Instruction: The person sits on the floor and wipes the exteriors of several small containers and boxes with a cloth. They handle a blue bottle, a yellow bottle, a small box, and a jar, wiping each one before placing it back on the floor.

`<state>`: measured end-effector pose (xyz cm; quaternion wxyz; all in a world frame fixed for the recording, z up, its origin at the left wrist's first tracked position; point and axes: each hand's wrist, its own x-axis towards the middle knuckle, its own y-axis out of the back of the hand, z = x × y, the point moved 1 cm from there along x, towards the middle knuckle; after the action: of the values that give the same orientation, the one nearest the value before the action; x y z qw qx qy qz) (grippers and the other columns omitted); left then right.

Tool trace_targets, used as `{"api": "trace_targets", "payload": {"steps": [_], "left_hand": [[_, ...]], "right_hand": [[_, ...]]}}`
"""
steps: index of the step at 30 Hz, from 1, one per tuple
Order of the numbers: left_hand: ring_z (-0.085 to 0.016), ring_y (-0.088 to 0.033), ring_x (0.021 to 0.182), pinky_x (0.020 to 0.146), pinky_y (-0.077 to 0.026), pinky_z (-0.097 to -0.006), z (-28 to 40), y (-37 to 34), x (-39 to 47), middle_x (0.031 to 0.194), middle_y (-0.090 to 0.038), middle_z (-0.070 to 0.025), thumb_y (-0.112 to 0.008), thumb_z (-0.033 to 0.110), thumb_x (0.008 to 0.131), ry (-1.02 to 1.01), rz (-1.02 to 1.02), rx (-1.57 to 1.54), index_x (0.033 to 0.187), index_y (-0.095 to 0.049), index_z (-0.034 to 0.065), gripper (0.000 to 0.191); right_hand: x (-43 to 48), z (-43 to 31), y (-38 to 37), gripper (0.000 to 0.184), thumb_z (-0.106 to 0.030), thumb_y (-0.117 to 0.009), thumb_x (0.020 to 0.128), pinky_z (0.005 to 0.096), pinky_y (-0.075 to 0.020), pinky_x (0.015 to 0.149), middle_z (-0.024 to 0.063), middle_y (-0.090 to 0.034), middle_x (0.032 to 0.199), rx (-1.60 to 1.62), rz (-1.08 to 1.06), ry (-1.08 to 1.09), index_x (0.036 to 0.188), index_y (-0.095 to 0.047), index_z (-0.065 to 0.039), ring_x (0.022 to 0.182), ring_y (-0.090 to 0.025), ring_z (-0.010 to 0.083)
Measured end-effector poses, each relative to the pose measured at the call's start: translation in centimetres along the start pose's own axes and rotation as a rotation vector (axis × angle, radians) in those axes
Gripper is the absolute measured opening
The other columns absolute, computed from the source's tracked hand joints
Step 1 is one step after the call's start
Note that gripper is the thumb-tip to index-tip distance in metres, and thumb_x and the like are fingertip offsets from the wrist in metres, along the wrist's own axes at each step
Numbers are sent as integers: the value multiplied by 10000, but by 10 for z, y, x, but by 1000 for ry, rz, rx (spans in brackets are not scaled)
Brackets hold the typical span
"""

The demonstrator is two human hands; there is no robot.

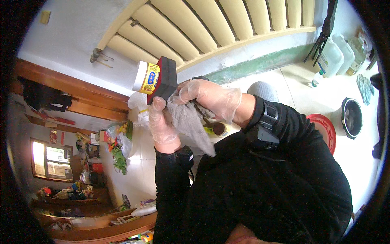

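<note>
My left hand, in a clear plastic glove, holds a dark box-like block with a red face from below, its thumb against the lower corner. On the block's red side is a yellow-labelled jar with a white lid, tilted sideways; whether it is attached cannot be told. My right hand, also gloved, grips a grey cloth against the block's near edge. The cloth hangs down between my forearms. Both wrists carry black strapped devices. Below my right hand, a round brown-topped container is partly hidden.
A cream slatted panel stands ahead. At the right are a red-rimmed basin, a black-rimmed bin, a small bottle, a greenish cloth and large clear jugs. Leafy greens and bags lie at the left.
</note>
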<state>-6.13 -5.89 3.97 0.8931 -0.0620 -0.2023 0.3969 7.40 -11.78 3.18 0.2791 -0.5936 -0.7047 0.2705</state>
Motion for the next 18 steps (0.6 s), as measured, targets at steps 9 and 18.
{"api": "trace_targets", "payload": {"steps": [9,18], "left_hand": [[-261,-580,1245,1059,-490,-405,-1,7,6,1373,-585,-126,-905,468,698,-134,67,58,1465,-438,-5,1015],[-329,-386,1449,1255,-199,-472,1,11,9,1541,-422,-192,-894,415,725,-193,-31,70,1537,-318,-20,1087]], "right_hand": [[-16,-11,26,350,-140,-652,830,316,-577,772,117,-718,977,105,-39,-174,1125,-648,48,845,-708,199],[-36,-55,52,457,-164,-596,900,318,-611,801,228,-693,1112,81,76,114,1283,-555,81,943,-721,259]]}}
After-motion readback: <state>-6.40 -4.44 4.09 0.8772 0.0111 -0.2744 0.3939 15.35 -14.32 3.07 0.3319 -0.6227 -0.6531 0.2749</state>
